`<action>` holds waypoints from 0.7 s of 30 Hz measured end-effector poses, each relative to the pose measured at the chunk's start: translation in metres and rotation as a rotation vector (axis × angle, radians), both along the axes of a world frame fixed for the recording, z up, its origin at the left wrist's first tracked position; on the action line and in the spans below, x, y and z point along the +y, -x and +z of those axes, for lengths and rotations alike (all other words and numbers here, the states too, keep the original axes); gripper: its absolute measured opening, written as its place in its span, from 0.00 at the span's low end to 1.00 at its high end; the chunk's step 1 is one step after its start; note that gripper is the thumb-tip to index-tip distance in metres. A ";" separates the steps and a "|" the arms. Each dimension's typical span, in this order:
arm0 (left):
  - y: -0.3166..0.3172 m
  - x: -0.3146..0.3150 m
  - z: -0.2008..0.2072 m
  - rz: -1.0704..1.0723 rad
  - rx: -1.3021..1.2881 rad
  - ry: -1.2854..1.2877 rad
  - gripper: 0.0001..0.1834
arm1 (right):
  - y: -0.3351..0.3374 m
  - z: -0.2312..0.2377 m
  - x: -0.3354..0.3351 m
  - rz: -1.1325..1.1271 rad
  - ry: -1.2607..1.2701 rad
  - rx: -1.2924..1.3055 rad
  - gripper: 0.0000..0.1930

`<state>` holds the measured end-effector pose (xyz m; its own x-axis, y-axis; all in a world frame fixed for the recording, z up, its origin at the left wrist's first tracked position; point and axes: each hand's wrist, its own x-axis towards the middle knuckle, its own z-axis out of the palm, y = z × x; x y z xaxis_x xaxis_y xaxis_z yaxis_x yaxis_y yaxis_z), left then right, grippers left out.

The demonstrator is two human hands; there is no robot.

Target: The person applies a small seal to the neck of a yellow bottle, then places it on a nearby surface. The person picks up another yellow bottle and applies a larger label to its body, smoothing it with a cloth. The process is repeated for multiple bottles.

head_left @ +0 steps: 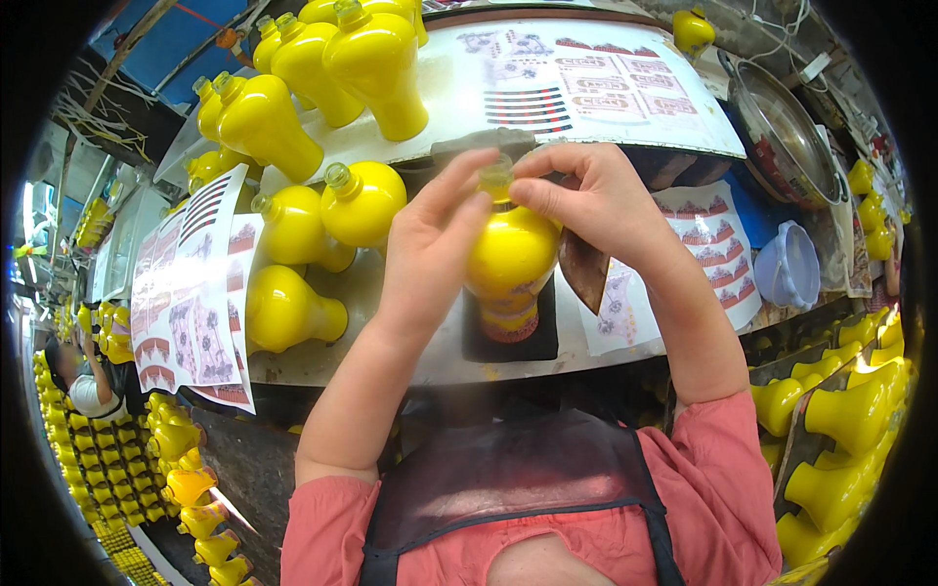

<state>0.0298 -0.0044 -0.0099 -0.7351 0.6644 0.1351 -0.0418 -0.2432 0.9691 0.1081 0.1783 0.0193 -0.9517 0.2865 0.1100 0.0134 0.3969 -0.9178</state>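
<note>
Two sides covered: left hand (427,232) and right hand (596,197) bracket the neck (496,182), whether clamped I can't tell, likely steadying the yellow bottle (510,256), upright on a dark pad (541,340)!

This is a workshop, shown by rows of yellow bottles (852,415) right of the fingers (559,159) and printed sheets (598,86) on the bench (447,70) beyond.

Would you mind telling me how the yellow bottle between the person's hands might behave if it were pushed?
The bottle would probably tip fairly easily, since its broad shoulders narrow lower down. Its glossy surface may be slippery. The neck looks translucent, perhaps glass, so it could well be fragile.
</note>
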 end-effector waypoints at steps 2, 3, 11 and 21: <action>-0.001 -0.001 0.002 -0.002 -0.028 0.011 0.20 | -0.003 -0.002 -0.002 -0.034 -0.109 0.005 0.19; -0.001 -0.001 0.003 0.003 -0.016 -0.010 0.18 | -0.002 -0.004 -0.003 -0.033 -0.139 0.034 0.19; 0.009 0.008 0.018 0.103 0.121 0.098 0.11 | -0.020 -0.002 -0.017 -0.164 -0.073 0.214 0.11; 0.006 0.002 0.029 0.044 0.184 0.176 0.07 | -0.052 -0.022 -0.028 0.034 -0.332 0.433 0.14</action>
